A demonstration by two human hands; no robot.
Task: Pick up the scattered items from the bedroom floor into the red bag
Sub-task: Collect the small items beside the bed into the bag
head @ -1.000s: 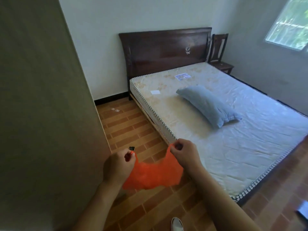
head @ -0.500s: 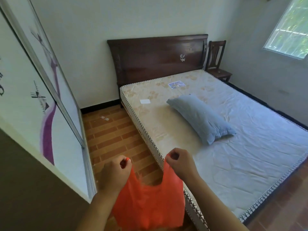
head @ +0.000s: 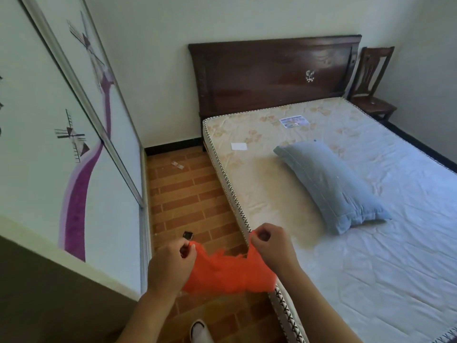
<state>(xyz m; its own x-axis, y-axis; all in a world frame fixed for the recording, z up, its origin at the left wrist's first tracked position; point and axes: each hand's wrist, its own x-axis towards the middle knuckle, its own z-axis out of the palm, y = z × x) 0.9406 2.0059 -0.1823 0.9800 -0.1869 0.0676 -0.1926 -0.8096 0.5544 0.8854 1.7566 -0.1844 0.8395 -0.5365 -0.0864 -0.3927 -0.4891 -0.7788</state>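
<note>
A thin red plastic bag (head: 228, 272) hangs stretched between both hands over the brick-pattern floor (head: 188, 194). My left hand (head: 170, 264) pinches its left edge and my right hand (head: 272, 246) pinches its right edge, both with curled fingers. A small dark square item (head: 187, 235) lies on the floor just beyond my left hand. A small pale scrap (head: 177, 165) lies farther off on the floor, near the back wall.
A narrow floor strip runs between a sliding wardrobe (head: 74, 134) on the left and a bed (head: 346, 219) on the right. A blue pillow (head: 329, 184) lies on the mattress. A wooden chair (head: 371, 80) stands at the far right. My shoe (head: 199, 330) shows below.
The view has swung left and moved forward along the bed. The bag, hanging down half a second ago, is now pulled wider and flatter between the hands. The dark floor item is back in sight.
</note>
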